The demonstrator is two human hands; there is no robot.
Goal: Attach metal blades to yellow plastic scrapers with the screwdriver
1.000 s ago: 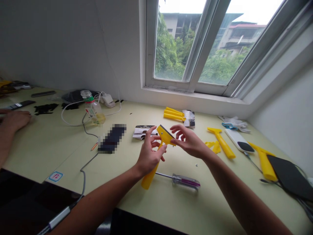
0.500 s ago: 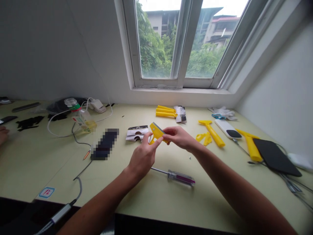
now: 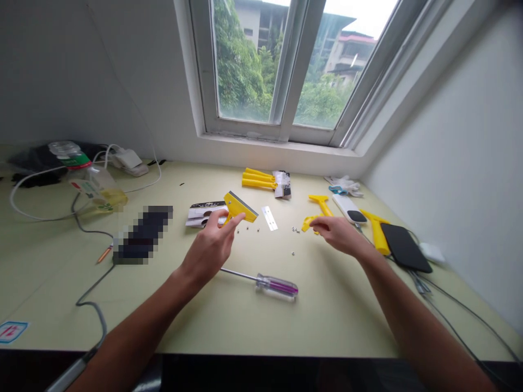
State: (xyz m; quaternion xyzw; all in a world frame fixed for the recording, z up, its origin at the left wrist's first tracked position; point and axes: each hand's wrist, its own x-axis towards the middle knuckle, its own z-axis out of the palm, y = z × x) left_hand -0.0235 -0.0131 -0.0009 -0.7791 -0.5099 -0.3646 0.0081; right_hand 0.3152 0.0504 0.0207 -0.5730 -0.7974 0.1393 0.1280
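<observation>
My left hand (image 3: pixel 212 239) grips a yellow scraper head (image 3: pixel 241 208) with a dark strip along its upper edge, held above the table. My right hand (image 3: pixel 337 233) has its fingers closed at a small yellow plastic piece (image 3: pixel 308 224); the fingertips partly cover it. Between the hands lie a flat silver blade (image 3: pixel 269 218) and several tiny screws or nuts (image 3: pixel 293 253). In front of them rests a screwdriver (image 3: pixel 275 286) with a clear and purple handle. A printed cardboard packet (image 3: pixel 200 214) is partly behind my left hand.
Yellow handles (image 3: pixel 259 178) with a packet lie at the back. Yellow scraper handles (image 3: pixel 378 234), a white device (image 3: pixel 347 209), a black device (image 3: pixel 404 247) and cables are at the right. At the left are a bottle (image 3: pixel 98 188), a pixelated dark object (image 3: pixel 145 234) and cords.
My right hand has let go of the scraper head and moved right to the small yellow pieces. My left hand keeps the scraper head, baring the blade and tiny screws. The view has turned right.
</observation>
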